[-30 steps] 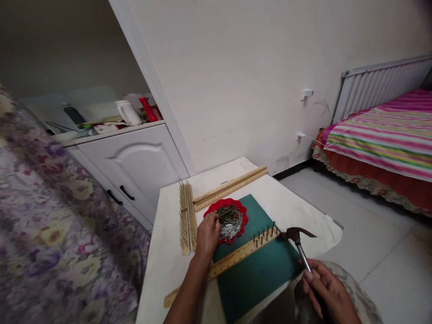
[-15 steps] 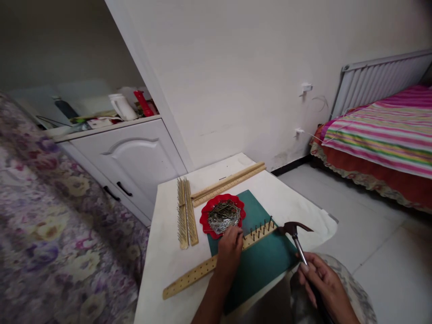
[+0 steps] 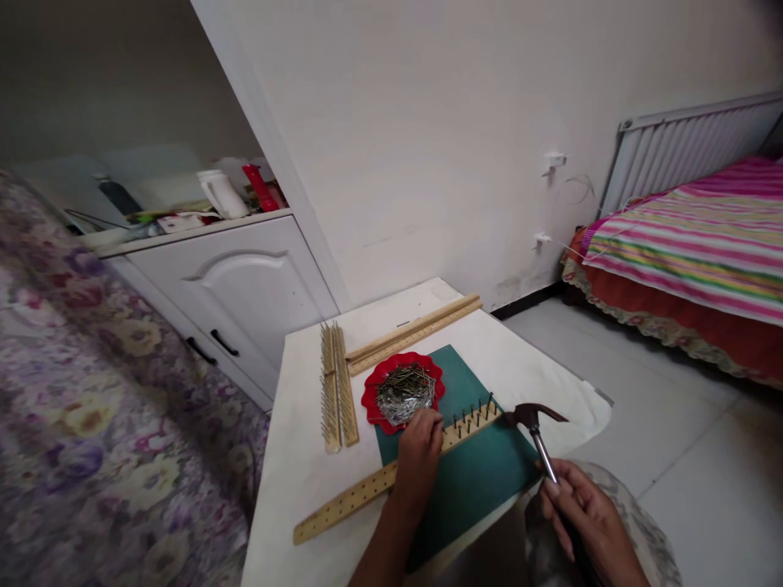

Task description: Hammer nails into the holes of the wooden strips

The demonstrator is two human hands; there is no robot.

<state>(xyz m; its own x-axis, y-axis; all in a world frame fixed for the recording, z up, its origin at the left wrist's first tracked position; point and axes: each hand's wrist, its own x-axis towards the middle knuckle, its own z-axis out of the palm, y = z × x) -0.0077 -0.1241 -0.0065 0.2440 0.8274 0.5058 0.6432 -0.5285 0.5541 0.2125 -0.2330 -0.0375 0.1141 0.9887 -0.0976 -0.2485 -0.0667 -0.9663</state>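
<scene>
My left hand (image 3: 421, 458) rests on a long wooden strip (image 3: 355, 500) with a row of holes, its fingers pinched at the strip just left of several upright nails (image 3: 472, 420); what it pinches is too small to name. The strip lies across a green mat (image 3: 483, 481). Right behind my fingers sits a red scalloped dish (image 3: 370, 399) heaped with nails. My right hand (image 3: 581, 514) grips the handle of a claw hammer (image 3: 533, 424), whose head hovers at the strip's right end.
Two nail-studded strips (image 3: 336, 395) and two plain wooden strips (image 3: 416, 330) lie on the white table (image 3: 294, 489). A white cabinet (image 3: 238, 285) stands behind, a floral-covered surface (image 3: 91, 408) at left, a striped bed (image 3: 691, 244) and radiator at right.
My left hand left the nail dish and moved right and nearer, onto the holed strip beside the standing nails. The hammer in my right hand stayed about where it was.
</scene>
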